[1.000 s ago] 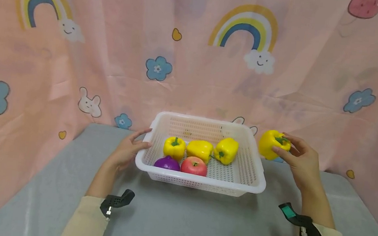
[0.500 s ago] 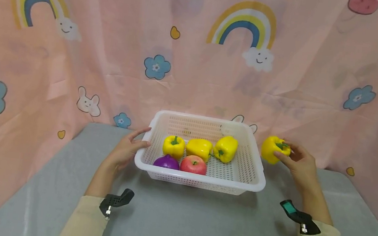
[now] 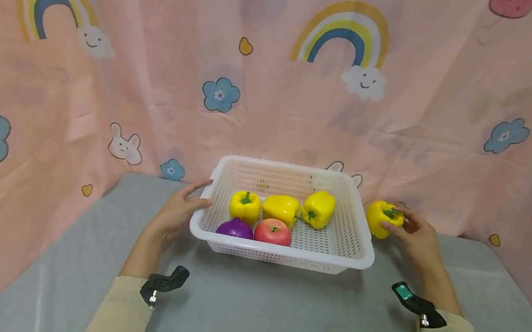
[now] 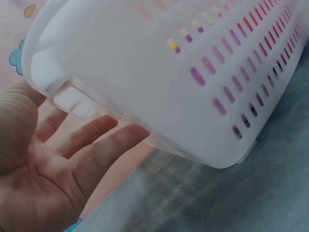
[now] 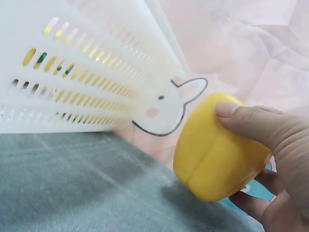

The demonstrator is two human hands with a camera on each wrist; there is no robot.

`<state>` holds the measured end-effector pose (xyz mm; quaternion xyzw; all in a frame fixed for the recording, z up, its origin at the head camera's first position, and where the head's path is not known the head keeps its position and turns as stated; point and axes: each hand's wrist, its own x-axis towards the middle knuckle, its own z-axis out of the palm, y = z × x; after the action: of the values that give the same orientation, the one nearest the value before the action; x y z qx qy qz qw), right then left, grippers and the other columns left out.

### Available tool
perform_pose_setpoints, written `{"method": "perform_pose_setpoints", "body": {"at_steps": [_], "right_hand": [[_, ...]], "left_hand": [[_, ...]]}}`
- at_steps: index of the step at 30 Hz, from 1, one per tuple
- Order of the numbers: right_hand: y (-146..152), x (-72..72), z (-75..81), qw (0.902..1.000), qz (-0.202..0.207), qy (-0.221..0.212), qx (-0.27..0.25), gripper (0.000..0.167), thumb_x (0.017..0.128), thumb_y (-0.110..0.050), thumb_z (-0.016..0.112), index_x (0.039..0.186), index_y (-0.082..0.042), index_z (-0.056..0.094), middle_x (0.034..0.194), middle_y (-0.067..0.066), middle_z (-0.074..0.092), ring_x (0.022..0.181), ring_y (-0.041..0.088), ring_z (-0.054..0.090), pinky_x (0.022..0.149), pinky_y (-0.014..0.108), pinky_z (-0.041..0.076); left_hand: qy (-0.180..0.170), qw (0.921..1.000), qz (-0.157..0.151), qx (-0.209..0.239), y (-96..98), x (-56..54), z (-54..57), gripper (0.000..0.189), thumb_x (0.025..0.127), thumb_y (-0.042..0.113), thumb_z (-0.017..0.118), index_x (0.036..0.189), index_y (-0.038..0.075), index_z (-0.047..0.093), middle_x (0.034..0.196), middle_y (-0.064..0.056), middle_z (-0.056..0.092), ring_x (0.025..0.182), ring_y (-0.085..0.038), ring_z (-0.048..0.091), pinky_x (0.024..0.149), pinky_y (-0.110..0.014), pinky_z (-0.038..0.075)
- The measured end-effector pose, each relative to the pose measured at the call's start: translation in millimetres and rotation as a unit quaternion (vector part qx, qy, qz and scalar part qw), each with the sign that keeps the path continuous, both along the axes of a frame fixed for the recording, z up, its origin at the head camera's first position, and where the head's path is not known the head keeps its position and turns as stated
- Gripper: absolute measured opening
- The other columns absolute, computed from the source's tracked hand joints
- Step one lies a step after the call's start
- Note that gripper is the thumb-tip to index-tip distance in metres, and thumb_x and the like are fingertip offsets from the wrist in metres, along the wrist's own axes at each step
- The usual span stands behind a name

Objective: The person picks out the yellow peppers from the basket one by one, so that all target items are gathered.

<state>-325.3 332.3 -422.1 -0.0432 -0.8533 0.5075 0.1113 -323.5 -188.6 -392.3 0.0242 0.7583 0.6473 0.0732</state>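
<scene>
A white perforated plastic basket [image 3: 281,254] sits on the table with three yellow bell peppers [image 3: 281,209], a purple onion [image 3: 235,228] and a red apple [image 3: 273,232] inside. At its left end my left hand [image 3: 179,208] grips the rim, thumb over the edge; in the left wrist view its fingers [image 4: 106,150] reach the outer wall. Just outside the right end, my right hand [image 3: 416,238] holds another yellow bell pepper [image 3: 379,219] between thumb and fingers. The right wrist view shows that pepper [image 5: 212,150] close over the table, with the thumb on its upper side.
A grey cloth [image 3: 255,311] covers the table. Behind it hangs a pink curtain [image 3: 270,128] printed with rainbows, flowers and rabbits, close to the basket's back side. Both wrists wear black camera mounts [image 3: 163,284].
My right hand has lowered the yellow pepper toward the table beside the basket's right end. The left hand and the basket stay in place, with the view shifting slightly.
</scene>
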Motion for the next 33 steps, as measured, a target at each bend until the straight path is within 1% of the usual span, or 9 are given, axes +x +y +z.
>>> {"method": "perform_pose_setpoints", "body": {"at_steps": [6, 13, 15, 17, 20, 23, 27, 30, 33], "right_hand": [[1, -4.3, -6.9, 0.9998, -0.003, -0.017, 0.011, 0.08, 0.089, -0.048, 0.073, 0.15, -0.005, 0.044, 0.166, 0.019, 0.027, 0.149, 0.049, 0.03, 0.117, 0.066, 0.03], [0, -3.3, -14.6, 0.9997, 0.002, -0.016, -0.02, 0.079, 0.089, -0.045, 0.075, 0.15, -0.006, 0.044, 0.166, 0.014, 0.029, 0.152, 0.044, 0.026, 0.12, 0.061, 0.028], [0, -1.9, -16.1, 0.9994, 0.002, -0.01, -0.032, 0.074, 0.09, -0.042, 0.074, 0.15, -0.01, 0.046, 0.167, 0.01, 0.029, 0.153, 0.042, 0.025, 0.122, 0.053, 0.03], [0, -0.8, -17.3, 0.999, 0.001, -0.005, -0.043, 0.07, 0.091, -0.039, 0.074, 0.15, -0.014, 0.047, 0.168, 0.006, 0.028, 0.154, 0.04, 0.025, 0.122, 0.037, 0.033], [0, 0.3, -18.4, 0.9986, 0.001, -0.002, -0.052, 0.067, 0.091, -0.038, 0.074, 0.15, -0.018, 0.048, 0.168, 0.004, 0.028, 0.154, 0.037, 0.027, 0.113, 0.017, 0.039], [-1, 0.8, -18.5, 0.9985, 0.001, -0.003, -0.055, 0.068, 0.092, -0.038, 0.073, 0.151, -0.019, 0.047, 0.168, 0.003, 0.028, 0.154, 0.036, 0.027, 0.107, 0.009, 0.041], [-2, 0.0, -17.7, 0.9983, -0.006, -0.011, -0.057, 0.069, 0.091, -0.041, 0.073, 0.152, -0.021, 0.046, 0.168, 0.001, 0.029, 0.155, 0.035, 0.027, 0.113, 0.016, 0.039], [-2, 0.3, -15.7, 0.9977, -0.009, -0.02, -0.065, 0.072, 0.09, -0.042, 0.073, 0.153, -0.021, 0.045, 0.168, 0.001, 0.028, 0.156, 0.035, 0.024, 0.124, 0.035, 0.032], [1, 2.0, -12.2, 0.9979, -0.008, -0.023, -0.06, 0.074, 0.091, -0.044, 0.073, 0.154, -0.02, 0.043, 0.168, 0.005, 0.029, 0.156, 0.036, 0.022, 0.126, 0.054, 0.024]], "left_hand": [[0.0, 1.0, 0.005, -0.007, -0.8, 0.3, -1.0, 0.064, 0.098, 0.024, 0.065, 0.155, 0.028, 0.039, 0.148, -0.019, 0.055, 0.129, -0.035, 0.061, 0.101, -0.043, 0.056], [0.003, 1.0, 0.006, -0.006, -1.4, 3.1, -2.2, 0.063, 0.098, 0.024, 0.064, 0.155, 0.028, 0.039, 0.149, -0.019, 0.054, 0.132, -0.037, 0.059, 0.101, -0.044, 0.055], [0.004, 1.0, 0.003, -0.006, -1.5, 3.3, -2.0, 0.063, 0.098, 0.024, 0.064, 0.156, 0.028, 0.038, 0.149, -0.02, 0.054, 0.132, -0.038, 0.059, 0.101, -0.044, 0.056], [0.005, 1.0, 0.004, -0.007, -1.0, 3.4, -1.9, 0.063, 0.098, 0.023, 0.064, 0.155, 0.028, 0.038, 0.149, -0.02, 0.055, 0.131, -0.037, 0.06, 0.1, -0.044, 0.056], [0.004, 1.0, 0.004, -0.007, -0.5, 2.9, -1.9, 0.063, 0.098, 0.023, 0.064, 0.155, 0.029, 0.039, 0.148, -0.019, 0.055, 0.13, -0.037, 0.06, 0.1, -0.045, 0.056], [0.002, 0.9999, 0.008, -0.007, -0.2, 2.0, -2.2, 0.062, 0.098, 0.023, 0.065, 0.154, 0.03, 0.04, 0.148, -0.018, 0.056, 0.13, -0.036, 0.06, 0.101, -0.045, 0.056], [0.004, 1.0, 0.007, -0.004, -0.6, 0.5, -3.1, 0.062, 0.098, 0.024, 0.064, 0.155, 0.03, 0.04, 0.147, -0.019, 0.056, 0.13, -0.036, 0.061, 0.101, -0.046, 0.055], [0.005, 1.0, 0.002, -0.003, -0.7, -0.5, -3.2, 0.062, 0.099, 0.023, 0.064, 0.155, 0.028, 0.039, 0.147, -0.02, 0.056, 0.13, -0.037, 0.061, 0.102, -0.046, 0.055], [0.007, 1.0, -0.002, -0.001, 0.7, -2.1, -2.8, 0.063, 0.098, 0.022, 0.064, 0.155, 0.027, 0.039, 0.147, -0.021, 0.056, 0.13, -0.038, 0.06, 0.102, -0.047, 0.055]]}}
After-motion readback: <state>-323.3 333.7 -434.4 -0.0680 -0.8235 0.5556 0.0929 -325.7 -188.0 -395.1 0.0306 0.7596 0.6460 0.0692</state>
